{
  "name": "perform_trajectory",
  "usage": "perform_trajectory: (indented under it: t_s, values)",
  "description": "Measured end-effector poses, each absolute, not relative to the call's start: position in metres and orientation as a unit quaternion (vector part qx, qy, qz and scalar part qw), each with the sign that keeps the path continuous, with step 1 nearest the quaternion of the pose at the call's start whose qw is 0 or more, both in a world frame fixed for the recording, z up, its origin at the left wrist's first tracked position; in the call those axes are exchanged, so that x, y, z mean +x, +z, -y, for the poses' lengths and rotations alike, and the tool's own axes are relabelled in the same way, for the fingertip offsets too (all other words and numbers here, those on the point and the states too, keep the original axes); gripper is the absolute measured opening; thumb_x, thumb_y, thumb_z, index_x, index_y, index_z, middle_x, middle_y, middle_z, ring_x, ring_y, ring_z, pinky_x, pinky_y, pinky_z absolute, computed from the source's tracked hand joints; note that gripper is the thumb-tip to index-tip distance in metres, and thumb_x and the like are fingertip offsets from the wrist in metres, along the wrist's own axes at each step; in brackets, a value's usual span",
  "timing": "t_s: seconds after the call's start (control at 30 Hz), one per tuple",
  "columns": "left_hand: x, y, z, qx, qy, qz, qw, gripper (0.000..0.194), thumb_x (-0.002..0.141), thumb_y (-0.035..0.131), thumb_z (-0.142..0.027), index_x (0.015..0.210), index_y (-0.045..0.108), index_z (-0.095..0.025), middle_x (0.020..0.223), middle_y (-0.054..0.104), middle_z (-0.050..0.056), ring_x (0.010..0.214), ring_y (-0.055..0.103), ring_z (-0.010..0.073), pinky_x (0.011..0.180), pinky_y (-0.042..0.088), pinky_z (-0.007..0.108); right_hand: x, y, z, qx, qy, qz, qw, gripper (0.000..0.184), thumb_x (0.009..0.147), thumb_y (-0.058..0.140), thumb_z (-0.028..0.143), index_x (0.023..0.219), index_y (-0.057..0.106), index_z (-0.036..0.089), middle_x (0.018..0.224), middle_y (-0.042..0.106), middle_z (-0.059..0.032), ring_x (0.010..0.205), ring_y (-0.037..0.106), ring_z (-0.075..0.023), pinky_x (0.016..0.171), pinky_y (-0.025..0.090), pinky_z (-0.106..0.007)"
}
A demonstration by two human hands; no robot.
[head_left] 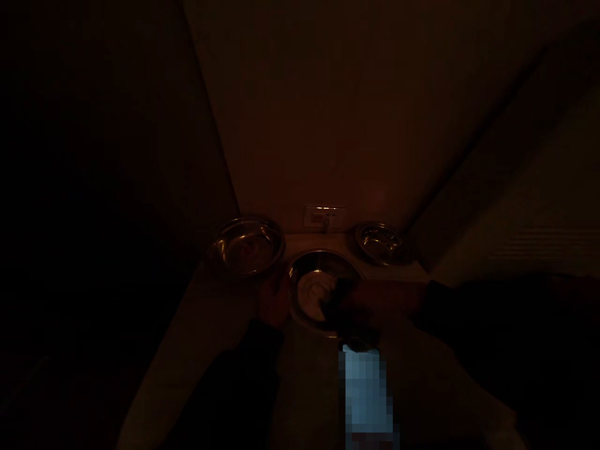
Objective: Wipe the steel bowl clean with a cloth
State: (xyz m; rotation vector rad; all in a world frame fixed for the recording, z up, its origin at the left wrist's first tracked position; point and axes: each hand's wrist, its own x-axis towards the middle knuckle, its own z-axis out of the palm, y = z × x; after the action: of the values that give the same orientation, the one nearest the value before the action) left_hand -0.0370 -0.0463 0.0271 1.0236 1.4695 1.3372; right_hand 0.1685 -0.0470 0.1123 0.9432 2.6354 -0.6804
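Note:
The scene is very dark. A shiny metal bowl [300,319] stands in the middle of the table, with a pale, soft-looking mass [313,294] inside it, perhaps flour or dough. At the bowl's left rim, my left hand [274,301] holds its side. My right hand [349,300] reaches in from the right, over the bowl and down to the pale mass. Shadow hides its fingers, so their shape does not show.
Another metal bowl [269,256] with something dim and reddish in it stands at the back left. A smaller metal dish [363,245] is at the back right. Behind the table, a socket plate [312,217] sits on the wall. A lit, blurred-out screen [365,387] glows near me.

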Motion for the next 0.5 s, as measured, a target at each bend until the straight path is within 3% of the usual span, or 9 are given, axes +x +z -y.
perform_trajectory:
  t_s: [0.13, 0.27, 0.5]
  values:
    - [-0.038, 0.021, 0.045, 0.415, 0.540, -0.588, 0.437, 0.029, 0.084, 0.053, -0.019, 0.108, 0.067, -0.010, 0.117, 0.065, 0.013, 0.113, 0.059, 0.0240, 0.101, 0.043, 0.039, 0.135, 0.098, 0.051, 0.287, -0.263, -0.916, 0.093, 0.040, 0.078, 0.051, 0.003, 0.111, 0.064, 0.022, 0.105, 0.070, -0.0007, 0.091, 0.065, -0.0117, 0.075, 0.048, -0.018]
    - [-0.039, 0.025, 0.047, 0.423, 0.539, -0.587, 0.432, 0.027, 0.083, 0.053, -0.017, 0.105, 0.069, -0.012, 0.115, 0.067, 0.011, 0.111, 0.060, 0.0233, 0.101, 0.043, 0.039, 0.106, 0.079, 0.039, 0.319, -0.198, -0.926, 0.039, 0.036, 0.078, 0.053, 0.006, 0.113, 0.059, 0.014, 0.116, 0.062, -0.0119, 0.105, 0.059, -0.0199, 0.088, 0.046, -0.030]
    - [-0.039, 0.030, 0.049, 0.419, 0.548, -0.581, 0.432, 0.027, 0.083, 0.052, -0.015, 0.104, 0.068, -0.011, 0.116, 0.066, 0.012, 0.112, 0.060, 0.0230, 0.102, 0.042, 0.039, 0.109, 0.070, 0.014, 0.413, -0.058, -0.907, 0.052, 0.032, 0.088, 0.041, 0.009, 0.117, 0.054, 0.011, 0.118, 0.056, -0.0212, 0.106, 0.057, -0.0280, 0.082, 0.049, -0.041]
